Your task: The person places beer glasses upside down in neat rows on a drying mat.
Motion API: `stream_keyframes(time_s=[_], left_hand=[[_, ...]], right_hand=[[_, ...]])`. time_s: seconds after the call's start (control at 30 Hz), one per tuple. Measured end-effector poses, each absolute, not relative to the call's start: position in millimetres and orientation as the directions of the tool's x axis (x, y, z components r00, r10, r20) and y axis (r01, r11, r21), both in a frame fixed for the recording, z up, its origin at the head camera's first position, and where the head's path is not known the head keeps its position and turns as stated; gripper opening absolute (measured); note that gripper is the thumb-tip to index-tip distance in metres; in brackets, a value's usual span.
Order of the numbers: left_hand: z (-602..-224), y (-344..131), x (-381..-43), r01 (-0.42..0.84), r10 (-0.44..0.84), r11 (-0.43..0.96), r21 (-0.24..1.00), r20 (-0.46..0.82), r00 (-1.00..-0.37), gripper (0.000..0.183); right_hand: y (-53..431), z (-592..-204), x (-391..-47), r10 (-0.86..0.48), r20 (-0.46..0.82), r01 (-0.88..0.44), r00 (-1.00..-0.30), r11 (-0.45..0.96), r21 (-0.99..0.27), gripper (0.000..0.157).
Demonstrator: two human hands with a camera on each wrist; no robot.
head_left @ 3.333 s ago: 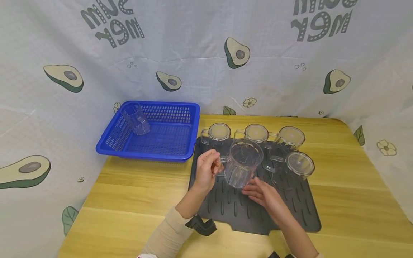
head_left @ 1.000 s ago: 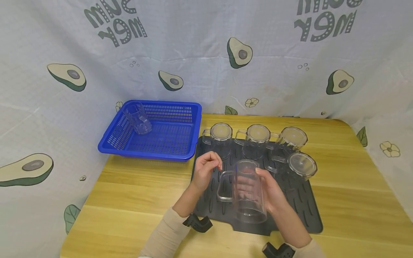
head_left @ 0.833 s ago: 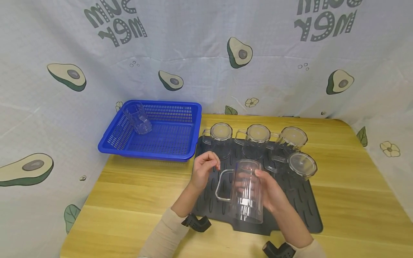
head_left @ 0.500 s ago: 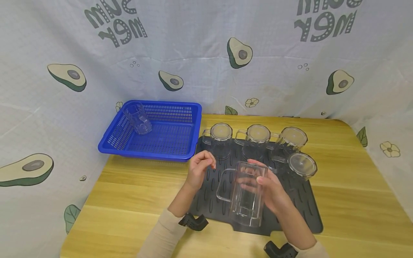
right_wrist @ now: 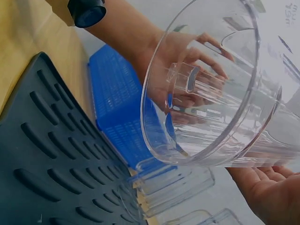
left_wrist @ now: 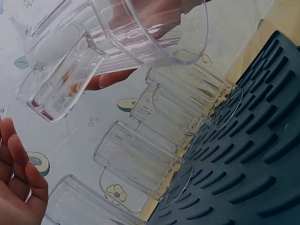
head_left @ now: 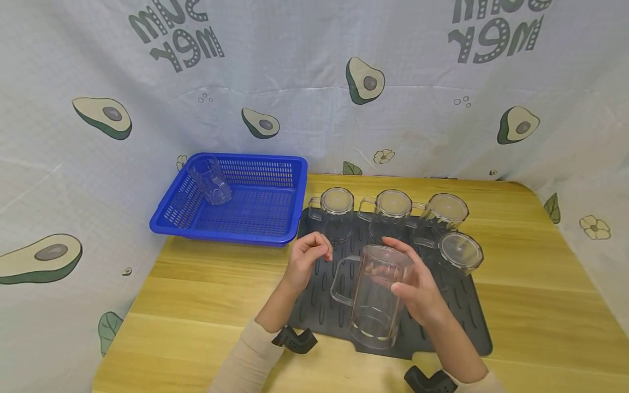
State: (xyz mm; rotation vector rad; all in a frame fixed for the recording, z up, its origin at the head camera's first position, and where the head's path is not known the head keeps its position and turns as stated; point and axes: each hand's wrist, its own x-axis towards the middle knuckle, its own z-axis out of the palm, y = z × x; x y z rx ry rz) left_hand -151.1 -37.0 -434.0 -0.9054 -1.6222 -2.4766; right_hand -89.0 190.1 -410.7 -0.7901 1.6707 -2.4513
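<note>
My right hand grips a clear mug by its upper part, thumb on the near side and fingers behind. Tilted above the dark drying mat, the mug has its open rim toward the mat and its handle to the left. Just beyond that handle is my left hand, fingers loosely curled and holding nothing. Several similar mugs stand upside down on the mat, including a left one, a middle one and a nearer right one.
A blue slotted basket sits on the wooden table at the back left, with one clear glass vessel leaning inside. Behind the table hangs a white curtain with avocado prints.
The mug, earlier held mouth up with the left hand at its handle, is now turned over in my right hand. My left hand has let go. Lately the right fingers have shifted on the mug.
</note>
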Motion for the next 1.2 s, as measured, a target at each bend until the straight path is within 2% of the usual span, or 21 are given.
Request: stream_keyframes(time_s=[0.23, 0.4, 0.67, 0.77, 1.0, 1.1, 1.2], left_hand=[[-432.2, -37.6, -149.3, 0.335, 0.302, -0.437, 0.835, 0.487, -0.82, 0.032], [-428.0, -37.2, -144.9, 0.309, 0.342, -0.407, 0.86, 0.457, -0.821, 0.035], [-422.2, -34.2, -136.5, 0.285, 0.435, -0.4, 0.871, 0.454, -0.777, 0.039], [-420.6, -34.5, -135.4, 0.288, 0.454, -0.378, 0.88, 0.447, -0.771, 0.039], [-421.4, -32.6, -136.6, 0.282, 0.55, -0.374, 0.883, 0.456, -0.7, 0.039], [-422.7, -30.9, -137.1, 0.286, 0.586, -0.37, 0.884, 0.461, -0.667, 0.043], [-424.6, -29.7, -137.6, 0.258, 0.615, -0.348, 0.901, 0.428, -0.663, 0.046]], right_hand=[[189.4, -406.7, -85.8, -0.337, 0.419, -0.303, -0.843, -0.346, -0.888, 0.068], [188.9, -404.0, -83.7, -0.378, 0.488, -0.371, -0.787, -0.342, -0.863, 0.076], [190.3, -403.1, -80.8, -0.424, 0.542, -0.477, -0.726, -0.256, -0.84, 0.088], [190.7, -404.3, -81.5, -0.44, 0.561, -0.496, -0.701, -0.264, -0.827, 0.09], [192.8, -408.4, -87.1, -0.466, 0.604, -0.521, -0.647, -0.308, -0.796, 0.093], [193.8, -411.0, -89.0, -0.472, 0.604, -0.524, -0.642, -0.306, -0.795, 0.093], [195.3, -412.8, -90.7, -0.47, 0.602, -0.529, -0.645, -0.295, -0.796, 0.093]])
